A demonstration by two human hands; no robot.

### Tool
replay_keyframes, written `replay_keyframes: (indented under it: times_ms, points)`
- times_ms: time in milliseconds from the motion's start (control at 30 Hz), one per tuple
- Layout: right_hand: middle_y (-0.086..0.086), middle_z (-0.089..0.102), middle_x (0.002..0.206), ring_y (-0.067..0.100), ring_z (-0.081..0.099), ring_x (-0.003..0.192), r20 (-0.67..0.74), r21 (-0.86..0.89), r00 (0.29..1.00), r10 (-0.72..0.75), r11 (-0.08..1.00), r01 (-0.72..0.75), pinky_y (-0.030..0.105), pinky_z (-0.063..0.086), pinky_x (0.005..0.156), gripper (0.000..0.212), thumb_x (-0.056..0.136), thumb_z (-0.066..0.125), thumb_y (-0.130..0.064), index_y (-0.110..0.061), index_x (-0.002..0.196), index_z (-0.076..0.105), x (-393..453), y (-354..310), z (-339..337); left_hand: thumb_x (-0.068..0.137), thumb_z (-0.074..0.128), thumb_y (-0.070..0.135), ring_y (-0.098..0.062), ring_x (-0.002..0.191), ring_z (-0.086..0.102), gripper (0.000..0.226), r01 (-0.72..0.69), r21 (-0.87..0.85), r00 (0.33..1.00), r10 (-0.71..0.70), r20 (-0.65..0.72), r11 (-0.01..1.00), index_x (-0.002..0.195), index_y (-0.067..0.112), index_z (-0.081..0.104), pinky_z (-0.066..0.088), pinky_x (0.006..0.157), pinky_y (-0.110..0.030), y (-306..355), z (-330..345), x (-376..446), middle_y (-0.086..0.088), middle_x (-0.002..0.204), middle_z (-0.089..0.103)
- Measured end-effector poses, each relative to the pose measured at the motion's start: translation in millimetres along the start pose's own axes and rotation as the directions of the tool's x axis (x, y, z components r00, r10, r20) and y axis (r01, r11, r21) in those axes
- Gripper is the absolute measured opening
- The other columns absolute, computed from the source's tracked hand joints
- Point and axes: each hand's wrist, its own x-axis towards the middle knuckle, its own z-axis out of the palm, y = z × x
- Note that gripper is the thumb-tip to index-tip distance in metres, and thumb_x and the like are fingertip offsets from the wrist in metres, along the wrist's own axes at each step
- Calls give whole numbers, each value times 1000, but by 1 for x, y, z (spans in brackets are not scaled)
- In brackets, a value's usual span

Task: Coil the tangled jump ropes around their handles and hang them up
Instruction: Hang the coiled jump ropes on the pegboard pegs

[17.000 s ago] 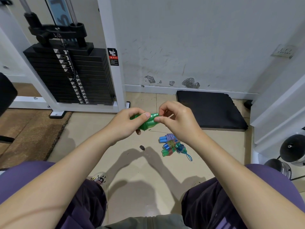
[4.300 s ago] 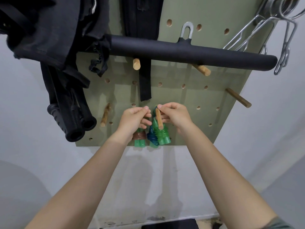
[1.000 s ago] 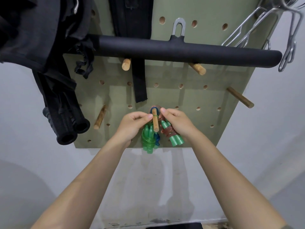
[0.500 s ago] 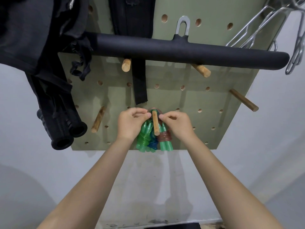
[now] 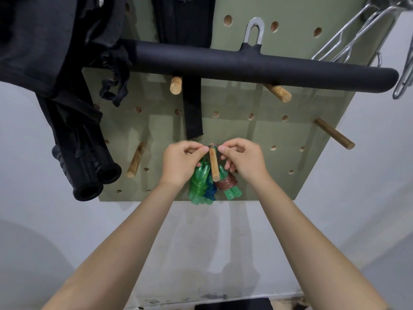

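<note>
Both hands, the left hand point(image 5: 182, 163) and right hand point(image 5: 242, 161), are pinching cord loops over the wooden peg point(image 5: 213, 164), where the coiled jump ropes point(image 5: 202, 186) are hanging, seemingly light, slick-handled, best gripped by the soft loop.

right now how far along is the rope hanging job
Done: three coiled bundles, green, blue and brown-wrapped, hang at the wooden peg on the pegboard. In hand: left hand and right hand pinch the loops at the peg's base. Left: seat the loops, let go; other ropes aren't visible.
</note>
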Motion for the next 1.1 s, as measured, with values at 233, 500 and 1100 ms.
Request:
replay_keyframes:
  times_ms: [233,500,1100]
  points:
    - [8,69,66,13,59,45,69,-7,994,82,997,-82,24,48,45,9,88,67,-1,-4,79,68,-4,9,2,84,77,13,-9,49,58,7,61,-12,995,-60,76,998,78,16,74,47,49,-21,-11,-2,-2,0,63,69]
    - [3,72,69,16,65,53,-76,14,986,145,989,-145,26,54,50,6,92,63,-2,-2,96,67,-38,9,10,84,77,13,-5,49,55,10,70,-63,988,-61,140,996,77,18,72,46,55,-20,-31,-13,-11,7,60,63]
    - [-1,73,84,17,69,82,142,-161,888,436,896,-414,29,52,80,15,94,62,-18,-25,85,72,-408,143,-15,92,63,35,-4,77,62,11,366,392,806,-498,320,844,86,29,71,48,75,-20,-108,-90,-398,14,86,69]
